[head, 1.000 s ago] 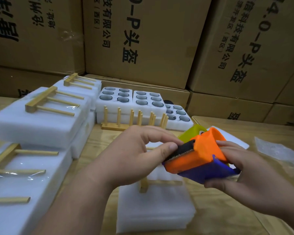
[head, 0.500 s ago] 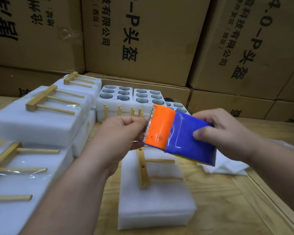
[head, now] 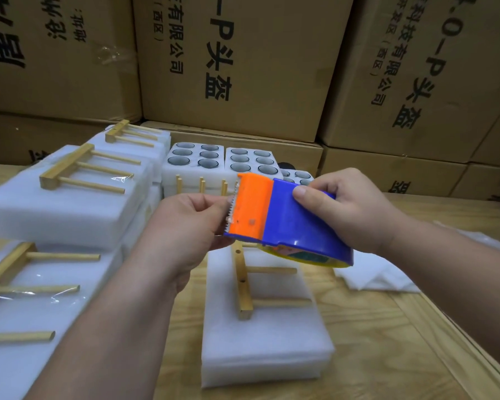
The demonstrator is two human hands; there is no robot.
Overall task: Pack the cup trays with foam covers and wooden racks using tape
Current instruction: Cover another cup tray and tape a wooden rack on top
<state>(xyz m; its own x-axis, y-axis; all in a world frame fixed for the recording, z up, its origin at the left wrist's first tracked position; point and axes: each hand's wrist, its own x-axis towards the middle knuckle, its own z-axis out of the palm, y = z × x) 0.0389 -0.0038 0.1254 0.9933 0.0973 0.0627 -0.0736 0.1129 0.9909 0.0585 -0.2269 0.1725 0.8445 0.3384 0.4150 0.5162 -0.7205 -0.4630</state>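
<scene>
1. Above the wooden worktop (head: 387,356), mid-air: right hand (head: 350,209) grips the blue-and-orange tape dispenser (head: 283,220), thumb on top.
2. Left hand (head: 185,229) pinches at the dispenser's serrated edge; whether it has the tape end, cannot tell.
3. Below, near the front edge: foam-covered tray (head: 263,342) with a wooden rack (head: 246,287) lying on it.
4. Left edge: stacked packed trays (head: 67,209).
5. Back edge: open cup trays (head: 223,160), against cardboard boxes (head: 243,59).
</scene>
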